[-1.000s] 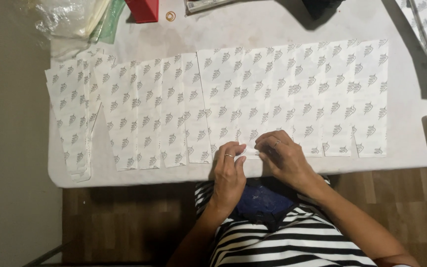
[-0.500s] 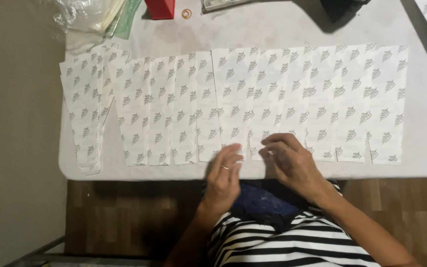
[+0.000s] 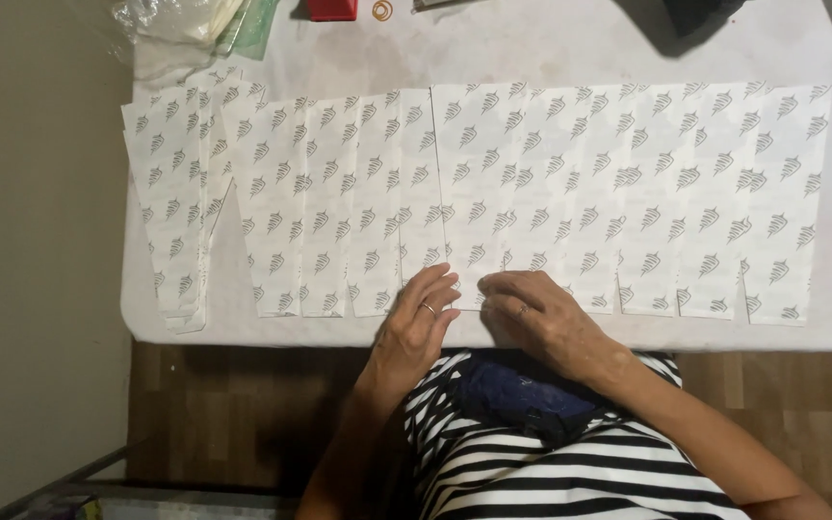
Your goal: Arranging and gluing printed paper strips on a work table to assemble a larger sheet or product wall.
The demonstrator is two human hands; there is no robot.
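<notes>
Both hands rest flat on white, grey-patterned paper sheets.

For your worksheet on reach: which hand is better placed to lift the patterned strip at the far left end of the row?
Probably the left hand: it lies nearer the leftmost strip, while the right hand would have to cross over.

A row of overlapping paper sheets lies across the surface; a stack lies at its left end, a plastic bag behind it.
</notes>
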